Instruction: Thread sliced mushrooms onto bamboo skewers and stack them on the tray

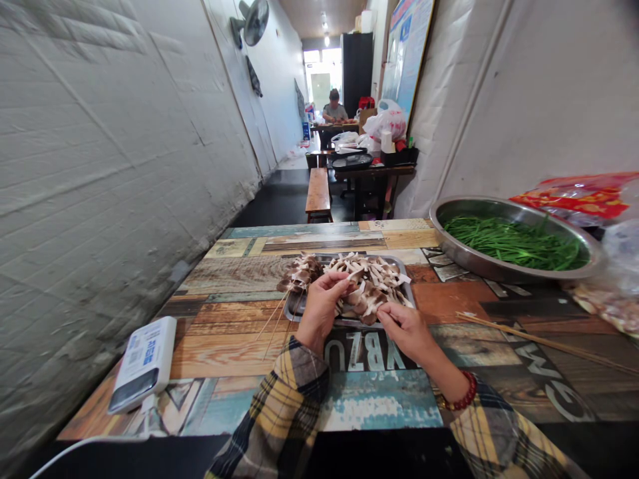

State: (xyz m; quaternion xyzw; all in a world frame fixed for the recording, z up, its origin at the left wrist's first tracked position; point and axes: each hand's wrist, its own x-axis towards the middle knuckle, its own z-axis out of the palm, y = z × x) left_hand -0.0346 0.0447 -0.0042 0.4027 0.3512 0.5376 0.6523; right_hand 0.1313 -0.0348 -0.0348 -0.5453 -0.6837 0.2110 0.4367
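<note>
A metal tray (410,291) on the table holds a heap of grey-brown oyster mushrooms (372,266). Over its near side, my left hand (322,306) is closed, thumb and fingers pinching a piece of oyster mushroom. My right hand (407,329) pinches the edge of an oyster mushroom (368,301) at the tray's front. Finished-looking mushroom skewers (301,271) lie across the tray's left end, their bare sticks (273,322) pointing toward me. Whether a stick runs through the mushroom between my hands is hidden.
At right stands a steel basin (514,269) of green chives (514,241), beside plastic bags (579,196). Loose bamboo sticks (544,340) lie on the right. A white power bank (144,362) with a cable sits left. Farther back, a person (334,110) sits at another table.
</note>
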